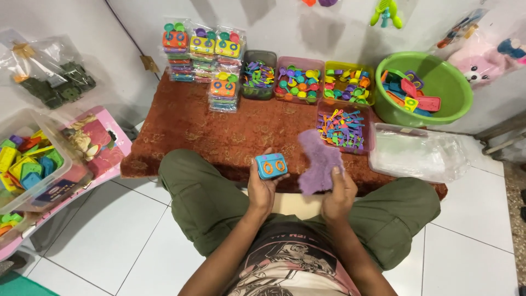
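While the person sits cross-legged on the tiled floor, the left hand [263, 183] grips a small blue toy [272, 165] with two orange rings, fingers curled round it. Just beside it, the right hand [338, 194] pinches a purple cloth [319, 159] that hangs over the edge of the brown rug [219, 131]. Beyond lie tubs of coloured plastic parts [298, 79] and a green basin [444, 82].
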